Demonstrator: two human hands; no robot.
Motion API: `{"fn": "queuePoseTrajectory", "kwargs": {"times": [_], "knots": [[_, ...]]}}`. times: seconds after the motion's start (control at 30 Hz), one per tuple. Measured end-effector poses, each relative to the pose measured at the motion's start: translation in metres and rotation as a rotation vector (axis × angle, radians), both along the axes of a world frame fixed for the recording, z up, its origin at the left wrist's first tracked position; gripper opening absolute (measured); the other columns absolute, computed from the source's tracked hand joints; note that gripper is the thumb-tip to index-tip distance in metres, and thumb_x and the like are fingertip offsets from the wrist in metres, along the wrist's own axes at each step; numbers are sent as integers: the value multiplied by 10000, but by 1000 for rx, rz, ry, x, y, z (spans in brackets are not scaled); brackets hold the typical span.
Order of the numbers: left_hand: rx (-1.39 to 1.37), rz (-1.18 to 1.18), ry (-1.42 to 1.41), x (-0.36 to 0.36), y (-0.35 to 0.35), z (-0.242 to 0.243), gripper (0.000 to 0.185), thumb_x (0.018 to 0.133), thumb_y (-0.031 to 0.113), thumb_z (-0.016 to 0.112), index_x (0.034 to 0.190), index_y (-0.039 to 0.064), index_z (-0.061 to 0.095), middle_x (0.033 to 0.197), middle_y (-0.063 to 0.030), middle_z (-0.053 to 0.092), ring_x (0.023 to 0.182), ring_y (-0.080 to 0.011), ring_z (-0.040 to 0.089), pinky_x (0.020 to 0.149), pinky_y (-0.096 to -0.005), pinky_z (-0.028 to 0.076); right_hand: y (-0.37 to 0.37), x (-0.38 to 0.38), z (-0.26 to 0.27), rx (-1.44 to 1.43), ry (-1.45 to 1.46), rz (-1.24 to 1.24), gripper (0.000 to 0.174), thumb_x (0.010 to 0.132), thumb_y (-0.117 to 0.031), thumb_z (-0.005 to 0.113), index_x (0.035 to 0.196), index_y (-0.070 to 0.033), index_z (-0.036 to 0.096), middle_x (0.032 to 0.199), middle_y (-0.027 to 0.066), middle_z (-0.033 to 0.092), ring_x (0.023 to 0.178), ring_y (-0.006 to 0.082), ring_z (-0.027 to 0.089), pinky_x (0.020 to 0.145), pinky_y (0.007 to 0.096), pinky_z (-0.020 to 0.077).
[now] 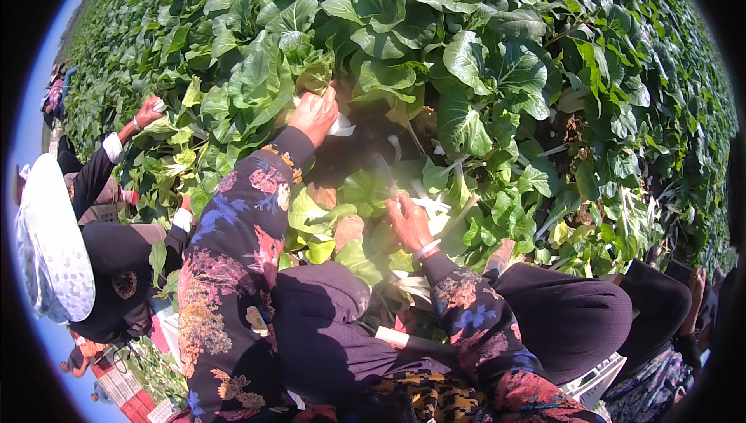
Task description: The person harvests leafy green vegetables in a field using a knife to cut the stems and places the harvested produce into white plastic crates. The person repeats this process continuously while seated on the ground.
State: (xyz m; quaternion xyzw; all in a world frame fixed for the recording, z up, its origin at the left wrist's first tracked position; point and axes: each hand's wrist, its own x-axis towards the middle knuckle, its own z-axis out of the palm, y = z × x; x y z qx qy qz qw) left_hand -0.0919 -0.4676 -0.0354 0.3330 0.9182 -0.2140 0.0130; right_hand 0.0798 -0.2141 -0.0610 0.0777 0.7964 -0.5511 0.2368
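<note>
My left hand [315, 115] is closed around the base of a leafy green plant [263, 76], possibly bok choy. A cut-looking white stalk end [341, 125] shows beside my fingers. Lower and to the right, my right hand [410, 222] grips a knife [383, 170], its blade angled up and away from me. Glare over the blade blurs its outline, and my fingers hide the handle. Between the hands lies dark bare soil [367, 143] with loose leaves [364, 190] around it. White stalk pieces [430, 207] lie just right of my right hand.
Dense standing greens [379, 9] fill the ground ahead. A co-worker in a white hat [52, 242] crouches close on the left, one hand [150, 113] among the plants. Another person's knee [655, 306] is near on the right. A white plastic crate [594, 379] stands behind my right leg.
</note>
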Motion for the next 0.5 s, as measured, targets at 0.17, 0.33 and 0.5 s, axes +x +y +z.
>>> {"fn": "queuePoseTrajectory", "kwargs": {"times": [0.17,0.33,0.5], "knots": [[17,-15,19,4,-34,-8,164,798,92,538,959,72,569,1316,-161,514,702,-164,636,614,-329,486,-29,-46,-7,4,79,-24,209,927,-226,563,935,-18,567,638,146,593,574,291,613,552,403,477],[-21,25,-37,9,-50,-9,215,740,80,583,955,96,570,1352,-155,487,733,-146,641,624,-301,493,-66,-87,-43,160,253,7,194,904,-210,561,989,-35,566,714,222,632,675,396,635,599,470,486],[-79,48,-110,8,-54,-9,242,696,67,616,933,105,580,1342,-145,488,765,-152,652,633,-303,508,-91,-117,-105,431,480,161,259,857,-237,571,1017,-33,570,850,224,622,685,405,626,583,470,506]]}}
